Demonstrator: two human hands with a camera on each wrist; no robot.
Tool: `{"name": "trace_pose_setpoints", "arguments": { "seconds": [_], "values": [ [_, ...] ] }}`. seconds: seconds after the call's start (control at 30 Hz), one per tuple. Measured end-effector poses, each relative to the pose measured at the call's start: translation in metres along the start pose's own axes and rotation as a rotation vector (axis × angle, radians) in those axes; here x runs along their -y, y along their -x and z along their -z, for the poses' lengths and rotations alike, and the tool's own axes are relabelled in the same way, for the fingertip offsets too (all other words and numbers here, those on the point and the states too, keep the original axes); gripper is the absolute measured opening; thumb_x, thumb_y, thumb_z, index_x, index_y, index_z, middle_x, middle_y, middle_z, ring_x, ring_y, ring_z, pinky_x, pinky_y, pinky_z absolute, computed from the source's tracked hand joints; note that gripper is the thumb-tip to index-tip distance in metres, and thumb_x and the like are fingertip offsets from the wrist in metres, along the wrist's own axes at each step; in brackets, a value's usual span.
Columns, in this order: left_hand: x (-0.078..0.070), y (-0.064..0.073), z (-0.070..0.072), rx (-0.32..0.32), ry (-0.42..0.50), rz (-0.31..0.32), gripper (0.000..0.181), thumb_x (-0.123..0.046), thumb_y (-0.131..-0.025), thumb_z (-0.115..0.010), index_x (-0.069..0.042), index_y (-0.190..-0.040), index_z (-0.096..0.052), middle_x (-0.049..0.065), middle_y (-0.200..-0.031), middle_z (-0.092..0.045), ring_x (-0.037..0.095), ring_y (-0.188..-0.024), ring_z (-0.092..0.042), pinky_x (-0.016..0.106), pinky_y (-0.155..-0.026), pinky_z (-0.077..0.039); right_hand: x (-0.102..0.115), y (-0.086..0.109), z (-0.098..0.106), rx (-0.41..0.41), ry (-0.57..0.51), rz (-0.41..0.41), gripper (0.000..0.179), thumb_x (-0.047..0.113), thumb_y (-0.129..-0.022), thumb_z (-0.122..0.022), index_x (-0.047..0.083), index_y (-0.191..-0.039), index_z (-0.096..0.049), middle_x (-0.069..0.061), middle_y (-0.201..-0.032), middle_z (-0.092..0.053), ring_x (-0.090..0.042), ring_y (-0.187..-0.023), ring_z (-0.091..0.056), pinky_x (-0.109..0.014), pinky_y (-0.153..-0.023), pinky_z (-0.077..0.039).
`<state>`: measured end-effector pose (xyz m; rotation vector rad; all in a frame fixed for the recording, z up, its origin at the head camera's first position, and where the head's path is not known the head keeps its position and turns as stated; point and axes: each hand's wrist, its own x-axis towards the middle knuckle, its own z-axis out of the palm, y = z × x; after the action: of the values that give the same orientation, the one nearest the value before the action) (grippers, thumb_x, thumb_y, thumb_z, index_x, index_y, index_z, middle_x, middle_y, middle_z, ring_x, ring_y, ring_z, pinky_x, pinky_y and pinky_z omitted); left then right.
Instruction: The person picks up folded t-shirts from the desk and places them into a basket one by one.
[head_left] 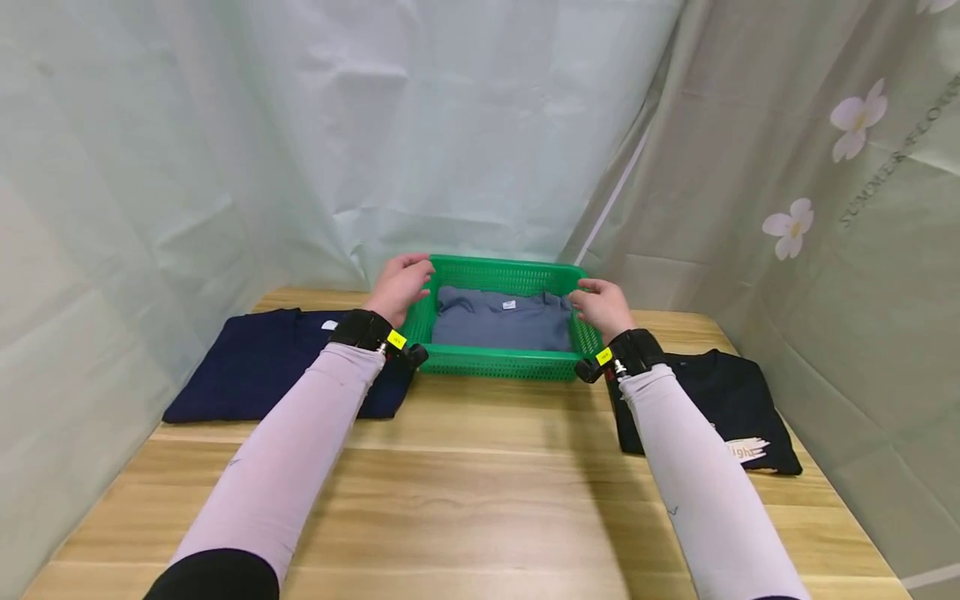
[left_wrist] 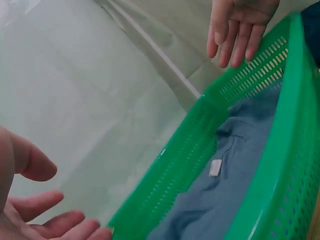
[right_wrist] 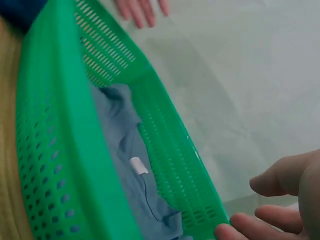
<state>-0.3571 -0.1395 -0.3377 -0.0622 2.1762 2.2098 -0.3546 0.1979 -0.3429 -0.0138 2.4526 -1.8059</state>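
A green plastic basket (head_left: 495, 358) with slotted sides stands near the back of the table. Inside it lies a folded grey-blue shirt (head_left: 487, 323) with a white label at the neckline. My left hand (head_left: 399, 287) is at the basket's left end, fingers loosely bent and holding nothing. At the opposite end is my right hand (head_left: 604, 308), its fingers likewise relaxed around no object. In the left wrist view, thumb and fingers of the left hand (left_wrist: 50, 215) stand apart beside the rim. The right wrist view has the right hand (right_wrist: 275, 200) spread near the rim's corner.
Left of the basket lies a folded navy garment (head_left: 247, 367), partly behind the left forearm. A folded black shirt (head_left: 731, 392) with a light print is on the right, partly covered by the right forearm. Pale curtains (head_left: 480, 125) hang around the wooden table (head_left: 472, 500).
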Motion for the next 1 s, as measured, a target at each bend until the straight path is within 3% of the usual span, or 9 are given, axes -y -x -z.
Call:
{"name": "trace_pose_setpoints", "arguments": {
  "seconds": [0.17,0.33,0.57,0.67,0.73,0.83,0.9,1.0],
  "values": [
    [-0.003,0.019,0.016,0.055,-0.083,-0.065,0.052,-0.019,-0.116,-0.046,0.001,-0.163,-0.045,0.023,-0.169,-0.047,0.038,-0.154,-0.051,0.048,-0.125,-0.048,0.0,0.012,-0.002,0.009,0.022,0.081,0.058,0.014,-0.113,-0.052,-0.005,-0.167,-0.039,-0.032,-0.164,-0.049,-0.047,-0.149,-0.052,-0.056,-0.125,-0.046],
    [0.004,0.043,0.044,0.095,-0.222,-0.104,0.05,-0.022,-0.117,-0.047,-0.002,-0.163,-0.047,0.024,-0.163,-0.05,0.038,-0.15,-0.056,0.048,-0.122,-0.051,-0.002,0.029,-0.012,0.041,0.053,0.133,0.052,0.017,-0.115,-0.053,0.0,-0.164,-0.046,-0.027,-0.161,-0.053,-0.043,-0.146,-0.056,-0.055,-0.12,-0.051],
    [0.021,0.077,0.089,0.058,-0.365,-0.127,0.05,-0.026,-0.118,-0.049,-0.003,-0.162,-0.05,0.022,-0.161,-0.055,0.039,-0.144,-0.059,0.02,-0.099,-0.06,-0.004,0.064,-0.04,0.088,0.091,0.25,0.043,0.017,-0.113,-0.06,0.006,-0.155,-0.06,-0.02,-0.15,-0.065,-0.037,-0.135,-0.065,-0.049,-0.107,-0.06],
    [0.033,0.088,0.11,0.039,-0.432,-0.137,0.051,-0.026,-0.118,-0.048,0.0,-0.162,-0.048,0.025,-0.161,-0.054,0.039,-0.142,-0.059,0.014,-0.093,-0.06,-0.003,0.08,-0.059,0.126,0.11,0.301,0.04,0.017,-0.111,-0.064,0.009,-0.15,-0.064,-0.018,-0.145,-0.069,-0.035,-0.126,-0.069,-0.046,-0.101,-0.062],
    [0.042,0.094,0.126,0.024,-0.475,-0.137,0.052,-0.027,-0.119,-0.046,0.001,-0.162,-0.047,0.027,-0.161,-0.053,0.033,-0.137,-0.061,0.015,-0.092,-0.06,-0.004,0.089,-0.075,0.16,0.136,0.337,0.039,0.017,-0.11,-0.065,0.009,-0.148,-0.067,-0.017,-0.142,-0.072,-0.032,-0.12,-0.071,-0.043,-0.097,-0.063],
    [0.056,0.098,0.151,-0.007,-0.514,-0.123,0.053,-0.027,-0.119,-0.045,0.004,-0.162,-0.046,0.032,-0.16,-0.052,0.013,-0.121,-0.067,0.015,-0.09,-0.061,-0.009,0.099,-0.103,0.219,0.202,0.392,0.036,0.017,-0.109,-0.066,0.01,-0.144,-0.069,-0.014,-0.135,-0.076,-0.026,-0.114,-0.073,-0.036,-0.092,-0.061],
    [0.065,0.1,0.169,-0.032,-0.525,-0.104,0.055,-0.028,-0.119,-0.044,0.007,-0.162,-0.044,0.035,-0.16,-0.051,-0.004,-0.11,-0.064,0.014,-0.088,-0.061,-0.015,0.102,-0.123,0.26,0.259,0.43,0.033,0.016,-0.109,-0.066,0.009,-0.142,-0.071,-0.012,-0.131,-0.078,-0.025,-0.113,-0.074,-0.032,-0.091,-0.06],
    [0.078,0.102,0.194,-0.074,-0.517,-0.07,0.059,-0.029,-0.119,-0.043,0.011,-0.163,-0.04,0.039,-0.161,-0.047,-0.017,-0.098,-0.059,0.013,-0.084,-0.061,-0.027,0.102,-0.152,0.322,0.335,0.463,0.031,0.013,-0.109,-0.066,0.007,-0.138,-0.072,-0.012,-0.131,-0.078,-0.025,-0.114,-0.074,-0.03,-0.094,-0.061]
  ]
}}
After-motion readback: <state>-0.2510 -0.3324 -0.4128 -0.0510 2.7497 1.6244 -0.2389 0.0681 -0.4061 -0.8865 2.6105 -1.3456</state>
